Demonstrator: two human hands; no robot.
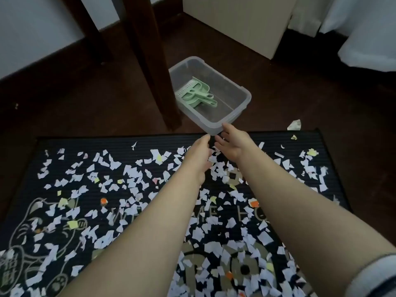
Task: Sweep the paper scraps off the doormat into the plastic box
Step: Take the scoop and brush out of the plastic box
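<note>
Paper scraps (137, 179): where were they? /lead

All over the doormat (85, 144), edge to edge, mostly white with a few yellow and orange bits. A couple lay off the mat on the floor (295, 125). None in the plastic box (248, 98) yet. /me

Box location? /lead

On the floor just past the mat's far edge, beside a dark wooden leg (147, 61). The green dustpan and brush set (197, 95) lay inside it. /me

Hands? /lead

Both were empty with fingers loose. My right hand (233, 142) was at the box's near corner, fingers spread above and below the rim. I couldn't tell if it touched. My left hand (199, 155) was just beside it, over the mat's far edge, fingers straight. /me

How did you expect things to handle? /lead

My guess: the scraps were featherlight and thin, so they'd flutter in any fast stroke and snag in the ribbed mat. Low, short strokes looked right. The box looked light and stiff, with a rim lip good for a pinch at the near corner. The tools would need lifting by their handles, since they were nested and might come out together. /me

Risk? /lead

Dragging the box over the mat could plough scraps onto the floor. /me
</note>
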